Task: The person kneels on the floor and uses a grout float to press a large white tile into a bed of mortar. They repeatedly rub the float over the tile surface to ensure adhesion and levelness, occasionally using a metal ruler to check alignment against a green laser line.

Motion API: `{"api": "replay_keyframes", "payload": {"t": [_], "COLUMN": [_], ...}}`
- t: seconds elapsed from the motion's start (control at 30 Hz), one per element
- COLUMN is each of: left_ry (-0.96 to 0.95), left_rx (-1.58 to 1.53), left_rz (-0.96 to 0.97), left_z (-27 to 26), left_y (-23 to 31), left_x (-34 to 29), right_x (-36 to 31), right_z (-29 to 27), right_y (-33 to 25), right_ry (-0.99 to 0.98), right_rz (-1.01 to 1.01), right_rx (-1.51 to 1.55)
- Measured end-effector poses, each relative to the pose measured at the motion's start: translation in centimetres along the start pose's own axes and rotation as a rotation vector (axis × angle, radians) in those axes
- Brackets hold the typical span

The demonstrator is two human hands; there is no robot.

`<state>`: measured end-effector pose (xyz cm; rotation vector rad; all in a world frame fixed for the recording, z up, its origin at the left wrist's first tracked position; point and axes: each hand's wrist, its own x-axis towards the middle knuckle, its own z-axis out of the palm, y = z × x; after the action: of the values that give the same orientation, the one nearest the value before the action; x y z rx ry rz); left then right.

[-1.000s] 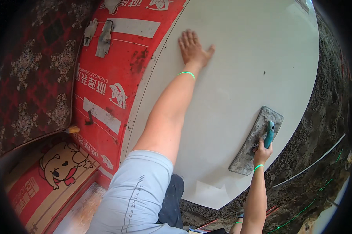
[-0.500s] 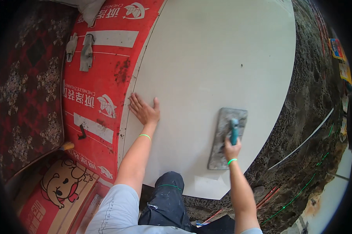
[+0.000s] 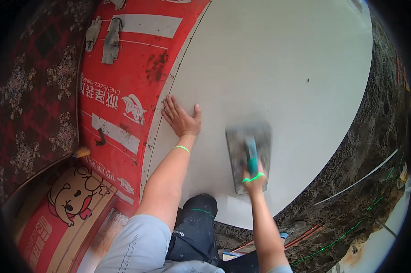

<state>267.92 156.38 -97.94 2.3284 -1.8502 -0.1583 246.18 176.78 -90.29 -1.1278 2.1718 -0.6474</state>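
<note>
A large pale tile lies in front of me. Near its left edge my left hand rests flat on the surface, fingers stretched out and thumb apart, holding nothing. My right hand grips the teal handle of a plastering float, whose grey, smeared rectangular plate is against the tile or just over it; motion blur hides which. Green laser light crosses my right wrist and my left forearm. My dark-trousered knee is at the tile's near edge.
Red protective sheeting borders the tile on the left, with grey work gloves on it. Beyond is a patterned dark red mat. A cardboard box stands at lower left. Rough dark mortar runs along the right, with a thin white strip.
My right hand has moved the float leftward across the tile, closer to my left hand. My left hand stays flat at the tile's left edge. The whole view has shifted somewhat.
</note>
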Motion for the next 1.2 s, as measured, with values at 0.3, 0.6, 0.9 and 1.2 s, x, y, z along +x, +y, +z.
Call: {"api": "replay_keyframes", "payload": {"t": [0.3, 0.6, 0.9, 1.2], "left_ry": [0.012, 0.025, 0.026, 0.039], "left_rx": [0.026, 0.006, 0.026, -0.187], "left_rz": [-0.020, 0.023, 0.070, 0.286], "left_z": [-0.5, 0.7, 0.0, 2.6], "left_y": [-1.6, -0.8, -0.9, 8.5], "left_x": [-0.2, -0.3, -0.1, 13.3], "right_x": [0.3, 11.1, 15.3, 16.1], "right_z": [-0.6, 4.8, -4.1, -4.5], "right_y": [-5.2, -7.7, -1.1, -1.6], "right_ry": [-0.014, -0.197, -0.012, -0.020], "right_rz": [-0.217, 0.142, 0.436, 0.521], "right_rx": [0.166, 0.093, -0.377, -0.414]}}
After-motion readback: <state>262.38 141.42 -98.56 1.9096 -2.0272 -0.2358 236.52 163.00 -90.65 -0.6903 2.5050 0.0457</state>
